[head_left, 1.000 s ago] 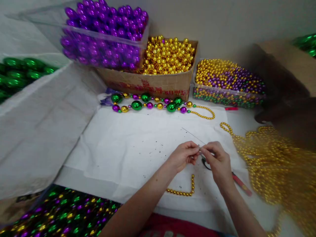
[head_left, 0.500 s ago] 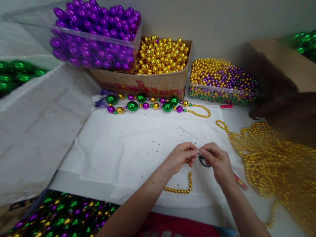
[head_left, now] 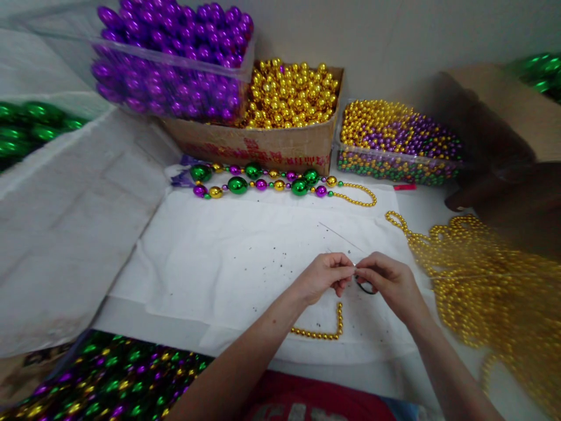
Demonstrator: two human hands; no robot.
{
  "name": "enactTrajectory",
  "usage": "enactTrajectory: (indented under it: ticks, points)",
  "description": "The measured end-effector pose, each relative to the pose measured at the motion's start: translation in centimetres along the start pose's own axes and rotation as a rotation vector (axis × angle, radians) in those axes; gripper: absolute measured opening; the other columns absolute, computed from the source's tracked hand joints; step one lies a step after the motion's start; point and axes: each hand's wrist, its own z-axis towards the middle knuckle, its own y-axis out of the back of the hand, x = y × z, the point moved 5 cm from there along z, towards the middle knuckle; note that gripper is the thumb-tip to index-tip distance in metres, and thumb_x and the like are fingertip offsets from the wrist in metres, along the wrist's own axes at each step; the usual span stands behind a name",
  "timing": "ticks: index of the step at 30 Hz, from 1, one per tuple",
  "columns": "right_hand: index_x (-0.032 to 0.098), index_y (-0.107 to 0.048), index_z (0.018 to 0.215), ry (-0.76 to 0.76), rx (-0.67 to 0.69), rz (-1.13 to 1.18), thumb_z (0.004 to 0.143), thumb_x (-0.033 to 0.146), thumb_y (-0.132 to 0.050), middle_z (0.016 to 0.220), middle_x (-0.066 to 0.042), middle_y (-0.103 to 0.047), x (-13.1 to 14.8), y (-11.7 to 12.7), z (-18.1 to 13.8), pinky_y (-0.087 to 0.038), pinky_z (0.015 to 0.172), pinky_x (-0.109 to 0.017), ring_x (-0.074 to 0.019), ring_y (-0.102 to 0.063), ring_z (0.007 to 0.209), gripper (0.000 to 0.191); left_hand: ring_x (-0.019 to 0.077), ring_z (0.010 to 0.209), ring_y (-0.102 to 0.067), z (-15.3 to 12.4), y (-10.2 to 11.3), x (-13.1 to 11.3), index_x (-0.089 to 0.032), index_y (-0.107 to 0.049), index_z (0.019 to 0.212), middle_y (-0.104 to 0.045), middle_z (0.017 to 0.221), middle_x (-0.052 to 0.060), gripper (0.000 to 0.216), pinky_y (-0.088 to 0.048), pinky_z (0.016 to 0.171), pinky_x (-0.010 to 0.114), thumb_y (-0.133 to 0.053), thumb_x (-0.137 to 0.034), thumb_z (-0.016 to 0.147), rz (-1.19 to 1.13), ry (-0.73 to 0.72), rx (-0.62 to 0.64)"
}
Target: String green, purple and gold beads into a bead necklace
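Observation:
My left hand and my right hand meet fingertip to fingertip above the white cloth. Each is closed in a pinch; a tiny pale bit shows where they meet, too small to name. Beyond the fingers, a thin straight needle-like strand runs up and left from near my right hand. A black loop, like a scissor handle, shows just under my right fingers; whether it is held or lies on the cloth, I cannot tell. Closer to me, a short string of gold beads lies bent, partly hidden by my left forearm.
A strand of green, purple and gold beads lies across the cloth's far side. Behind stand a purple-bead bin, a cardboard box of gold beads and a mixed-bead tray. Gold bead strings pile up at right.
My hands stay pinched together at nearly the same spot, with my right wrist shifted slightly right. The whole view has shifted a little; the beads and containers stay in place.

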Motion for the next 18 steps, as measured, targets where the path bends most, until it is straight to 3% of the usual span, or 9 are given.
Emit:
enactTrajectory:
  ticks: [5, 8, 11, 13, 15, 18]
  points:
    - [0.017, -0.063, 0.072, 0.052, -0.006, -0.055, 0.081, 0.028, -0.063, 0.064, 0.001, -0.057, 0.3, 0.0, -0.2, -0.04, 0.056, -0.025, -0.0124, -0.052, 0.06, 0.014, 0.0058, 0.046, -0.044, 0.2, 0.0, 0.2, -0.013, -0.056, 0.074, -0.048, 0.056, -0.004, 0.023, -0.037, 0.044, 0.019, -0.067, -0.034, 0.072, 0.032, 0.011, 0.04]
    - [0.018, -0.061, 0.073, 0.055, -0.028, -0.079, 0.083, 0.029, -0.06, 0.064, 0.002, -0.055, 0.5, 0.1, -0.3, -0.038, 0.054, -0.025, -0.0123, -0.05, 0.058, 0.015, 0.0088, 0.056, -0.051, 0.1, 0.1, -0.6, -0.014, -0.059, 0.08, -0.056, 0.067, 0.0, 0.021, -0.044, 0.055, 0.024, -0.063, -0.034, 0.076, 0.087, -0.033, 0.05]
    - [0.018, -0.06, 0.073, 0.096, -0.14, -0.204, 0.085, 0.027, -0.058, 0.065, 0.002, -0.055, 1.2, 0.5, -0.4, -0.037, 0.054, -0.025, -0.0126, -0.049, 0.059, 0.015, 0.0133, 0.08, -0.056, -0.7, 1.2, -3.0, -0.017, -0.064, 0.087, -0.062, 0.09, 0.005, 0.014, -0.045, 0.073, 0.028, -0.06, -0.028, 0.079, 0.378, -0.21, -0.174]
    - [0.018, -0.06, 0.073, 0.17, -0.235, -0.337, 0.085, 0.023, -0.058, 0.067, 0.001, -0.055, 2.0, 0.6, -0.8, -0.037, 0.055, -0.026, -0.0125, -0.05, 0.059, 0.014, 0.0127, 0.077, -0.054, -1.7, 1.8, -4.3, -0.018, -0.067, 0.083, -0.062, 0.084, 0.004, 0.014, -0.043, 0.071, 0.026, -0.057, -0.027, 0.081, 0.559, -0.233, -0.322]
    - [0.018, -0.06, 0.074, 0.273, -0.292, -0.456, 0.086, 0.02, -0.057, 0.068, 0.001, -0.055, 2.9, 0.0, -1.3, -0.038, 0.056, -0.026, -0.0124, -0.05, 0.059, 0.013, 0.0102, 0.062, -0.05, -2.1, 1.6, -4.1, -0.016, -0.067, 0.077, -0.059, 0.068, 0.001, 0.021, -0.039, 0.06, 0.023, -0.053, -0.03, 0.083, 0.544, -0.105, -0.253]
    - [0.018, -0.06, 0.081, 0.461, -0.308, -0.59, 0.088, 0.016, -0.054, 0.069, -0.001, -0.055, 3.7, -2.0, -2.4, -0.038, 0.057, -0.026, -0.0138, -0.052, 0.061, 0.01, 0.0066, 0.05, -0.045, -2.0, 0.9, -2.6, -0.013, -0.067, 0.075, -0.059, 0.063, 0.002, 0.024, -0.028, 0.046, 0.02, -0.056, -0.034, 0.081, 0.265, 0.086, -0.05]
